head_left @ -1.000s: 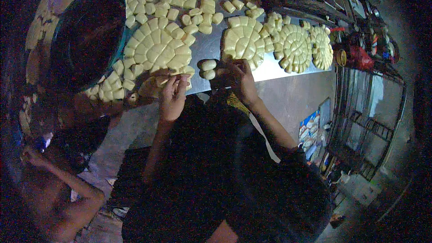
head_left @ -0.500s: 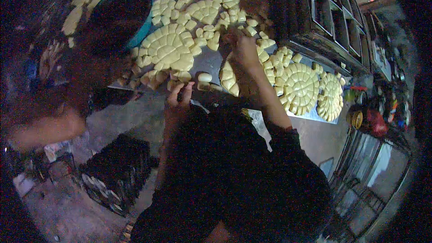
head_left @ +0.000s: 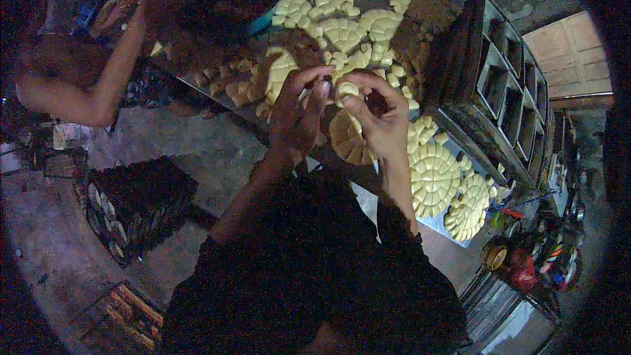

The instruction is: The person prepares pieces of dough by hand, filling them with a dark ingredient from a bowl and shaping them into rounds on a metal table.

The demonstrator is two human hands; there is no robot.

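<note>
Raised over the metal table (head_left: 447, 233), my right hand (head_left: 380, 115) pinches a pale yellow piece of dough (head_left: 347, 92) between thumb and fingers. Close beside it, my left hand (head_left: 297, 112) has curled fingers and thumb; whatever is between them is unclear. Beneath and around both hands lie sliced dough discs and loose pieces, among them a round disc (head_left: 434, 181) on the right, an oval one (head_left: 468, 213) at the table's end and a cluster (head_left: 342, 33) farther back, partly in shadow.
Another person's arm (head_left: 118, 79) is at upper left, near a dark teal-rimmed basin (head_left: 261, 23). A slotted dark rack (head_left: 499, 85) stands right of the table. Dark stacked items (head_left: 138, 204) lie lower left; pots and a red object (head_left: 522, 269) sit at right.
My right hand has drawn back from the dough toward my left hand and now holds a piece. My left hand has lifted rightward. The view has turned; the other person's arm is higher.
</note>
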